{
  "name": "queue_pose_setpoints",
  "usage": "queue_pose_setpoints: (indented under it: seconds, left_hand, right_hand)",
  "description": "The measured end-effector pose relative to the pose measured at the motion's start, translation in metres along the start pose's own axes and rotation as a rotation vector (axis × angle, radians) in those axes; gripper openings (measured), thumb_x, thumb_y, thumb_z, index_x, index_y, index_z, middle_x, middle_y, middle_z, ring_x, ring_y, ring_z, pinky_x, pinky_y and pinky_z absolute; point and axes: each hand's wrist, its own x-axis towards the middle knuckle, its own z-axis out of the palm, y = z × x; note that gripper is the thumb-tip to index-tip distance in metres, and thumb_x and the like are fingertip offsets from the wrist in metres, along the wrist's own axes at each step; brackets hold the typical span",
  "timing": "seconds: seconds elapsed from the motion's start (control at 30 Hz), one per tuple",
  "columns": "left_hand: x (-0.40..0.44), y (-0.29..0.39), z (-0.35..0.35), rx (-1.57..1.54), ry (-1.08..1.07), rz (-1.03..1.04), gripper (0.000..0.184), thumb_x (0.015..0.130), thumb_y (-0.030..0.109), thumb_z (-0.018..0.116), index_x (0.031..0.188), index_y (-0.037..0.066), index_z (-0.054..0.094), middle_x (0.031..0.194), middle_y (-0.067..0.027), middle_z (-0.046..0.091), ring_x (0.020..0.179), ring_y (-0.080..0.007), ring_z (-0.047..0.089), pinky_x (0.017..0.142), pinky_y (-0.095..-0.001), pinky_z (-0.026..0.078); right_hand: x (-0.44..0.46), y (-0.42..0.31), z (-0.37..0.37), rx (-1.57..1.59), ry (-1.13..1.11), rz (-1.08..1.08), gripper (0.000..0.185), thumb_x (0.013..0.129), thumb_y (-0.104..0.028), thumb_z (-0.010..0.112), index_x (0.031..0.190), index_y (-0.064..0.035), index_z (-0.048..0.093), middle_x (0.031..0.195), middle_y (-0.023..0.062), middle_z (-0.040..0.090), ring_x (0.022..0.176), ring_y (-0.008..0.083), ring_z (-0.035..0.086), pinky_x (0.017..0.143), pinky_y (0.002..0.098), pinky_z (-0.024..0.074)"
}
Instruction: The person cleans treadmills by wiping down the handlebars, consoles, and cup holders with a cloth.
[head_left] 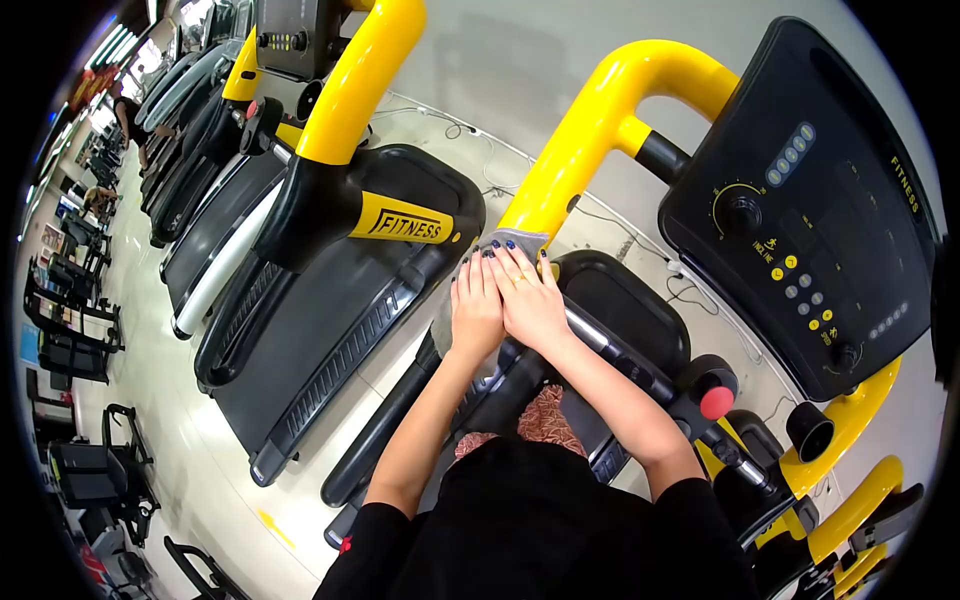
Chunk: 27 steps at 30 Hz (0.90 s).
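My left hand (476, 310) and my right hand (528, 298) lie side by side, palms down, on a grey cloth (443, 322). The cloth is draped over the lower end of a yellow treadmill frame (575, 130), where the upright meets the black handrail. Fingers on both hands are stretched out and pressed flat; the nails are dark, and a ring shows on the right hand. Part of the cloth sticks out beyond the fingertips and to the left. The surface beneath it is hidden.
A black console (800, 210) with buttons and dials stands at the right, above a red stop button (716, 402). Another treadmill (330, 340) is on the left, with more machines beyond. Cables (690, 290) run along the wall. A person (128, 120) stands far back left.
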Motion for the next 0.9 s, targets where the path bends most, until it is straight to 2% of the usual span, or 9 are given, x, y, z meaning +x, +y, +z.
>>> queue_pose_setpoints:
  seconds: [0.1,0.17,0.2,0.3,0.33,0.47,0.6,0.7,0.9]
  left_hand:
    - [0.0,-0.008,0.008,0.003,0.118,0.022,0.051,0.081,0.016,0.049,0.126,-0.007,0.042,0.132,-0.0213,0.042,0.117,-0.0354,0.043,0.095,-0.0464,0.036]
    - [-0.007,-0.012,0.008,-0.018,0.041,-0.033,0.051,0.082,0.017,0.048,0.128,-0.005,0.042,0.133,-0.0194,0.042,0.118,-0.0356,0.042,0.097,-0.0459,0.035]
    - [-0.015,-0.013,0.006,-0.025,0.02,-0.07,0.05,0.083,0.018,0.047,0.13,0.001,0.042,0.135,-0.0165,0.041,0.119,-0.0358,0.041,0.098,-0.0459,0.034]
    - [-0.039,-0.017,-0.001,0.024,-0.084,-0.131,0.049,0.084,0.018,0.046,0.131,0.004,0.042,0.136,-0.0146,0.04,0.121,-0.0362,0.04,0.099,-0.0455,0.033]
    - [-0.049,-0.019,-0.005,0.044,-0.082,-0.136,0.047,0.085,0.019,0.046,0.13,0.007,0.044,0.137,-0.0125,0.04,0.122,-0.036,0.039,0.1,-0.0462,0.032]
    - [-0.088,-0.027,-0.021,0.148,-0.039,-0.094,0.045,0.083,0.02,0.048,0.126,0.006,0.049,0.134,-0.0133,0.043,0.121,-0.0345,0.041,0.096,-0.0478,0.035]
    - [-0.116,-0.041,-0.038,0.145,-0.027,-0.05,0.046,0.08,0.018,0.05,0.124,0.003,0.05,0.13,-0.0164,0.046,0.112,-0.0366,0.046,0.091,-0.0448,0.04]
    - [-0.133,-0.051,-0.047,0.131,-0.06,-0.047,0.046,0.08,0.018,0.05,0.123,0.003,0.05,0.13,-0.0164,0.046,0.11,-0.0362,0.048,0.09,-0.0443,0.041]
    - [-0.145,-0.065,-0.056,0.134,-0.14,0.0,0.047,0.081,0.017,0.05,0.125,0.004,0.047,0.13,-0.018,0.045,0.108,-0.0347,0.05,0.089,-0.0425,0.041]
  right_hand:
    - [-0.001,-0.004,0.01,-0.009,0.024,0.001,0.047,0.081,-0.014,0.047,0.127,-0.0048,0.048,0.137,0.0097,0.042,0.129,0.025,0.035,0.106,0.0487,0.0245]
    - [-0.007,-0.011,0.022,-0.001,0.078,0.027,0.047,0.082,-0.015,0.046,0.128,-0.0033,0.046,0.138,0.0118,0.04,0.13,0.0281,0.034,0.105,0.048,0.027]
    - [-0.011,-0.014,0.025,0.027,0.029,0.016,0.049,0.083,-0.016,0.046,0.13,-0.0001,0.042,0.139,0.0172,0.036,0.129,0.0366,0.032,0.104,0.0481,0.0287]
    - [-0.028,-0.031,0.039,0.097,-0.002,0.04,0.05,0.084,-0.015,0.046,0.13,0.0009,0.041,0.139,0.0188,0.036,0.129,0.0381,0.031,0.104,0.0486,0.0297]
    - [-0.034,-0.037,0.043,0.129,-0.011,0.035,0.051,0.084,-0.015,0.046,0.132,0.0015,0.039,0.139,0.0211,0.034,0.13,0.0402,0.029,0.103,0.05,0.0293]
    - [-0.061,-0.068,0.061,0.161,-0.125,0.068,0.056,0.084,-0.016,0.046,0.135,0.0031,0.032,0.142,0.0244,0.028,0.132,0.0444,0.022,0.105,0.0523,0.0256]
    - [-0.08,-0.099,0.084,0.177,-0.131,0.106,0.059,0.085,-0.018,0.046,0.135,0.0082,0.028,0.143,0.0269,0.021,0.133,0.0463,0.017,0.107,0.0533,0.0204]
    - [-0.089,-0.119,0.095,0.204,-0.062,0.148,0.056,0.085,-0.017,0.045,0.135,0.0049,0.032,0.143,0.0242,0.026,0.131,0.0454,0.021,0.106,0.055,0.0216]
    - [-0.093,-0.143,0.095,0.209,-0.078,0.205,0.054,0.084,-0.015,0.046,0.133,0.0058,0.034,0.142,0.0249,0.027,0.131,0.0446,0.022,0.106,0.0509,0.023]
